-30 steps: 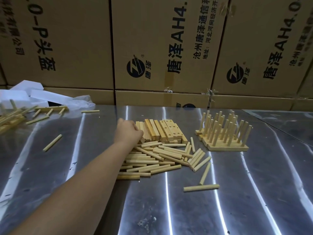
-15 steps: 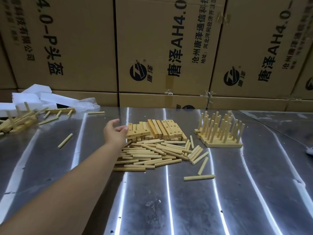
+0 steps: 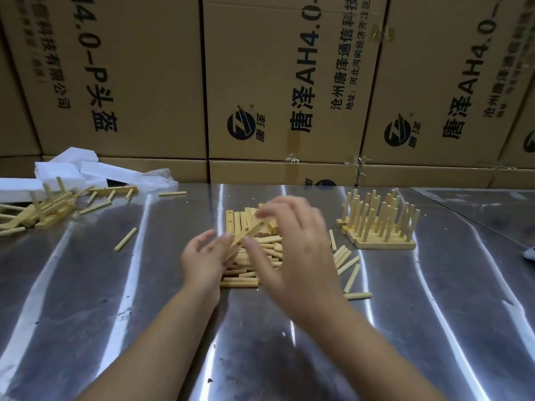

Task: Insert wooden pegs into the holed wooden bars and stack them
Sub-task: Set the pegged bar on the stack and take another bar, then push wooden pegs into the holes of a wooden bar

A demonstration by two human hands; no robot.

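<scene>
Since half a second ago my right hand (image 3: 292,256) has swung into view and one holed bar (image 3: 245,236) is up off the row of bare bars (image 3: 238,222), where before only my left hand (image 3: 204,263) was reaching for that row. The left hand pinches the bar's near end between thumb and fingers. The right hand is motion-smeared over the far end, so honestly I can't tell if it's gripping or just hovering. The bar sits in the air just above the loose pegs (image 3: 346,263), mid-table (image 3: 144,299). Its long axis runs diagonally, with the near-left end low and the far-right end tipped up toward the back. A couple of holes show on the face toward the camera, and there are no pegs in it yet. Progress-wise, one pegged stack (image 3: 385,244) stands on the right, and a tumbled heap of pegged bars (image 3: 43,211) lies far left (no idea if those count). Lots of empty bars and pegs remain, so I'd say there's plenty still to go.
</scene>
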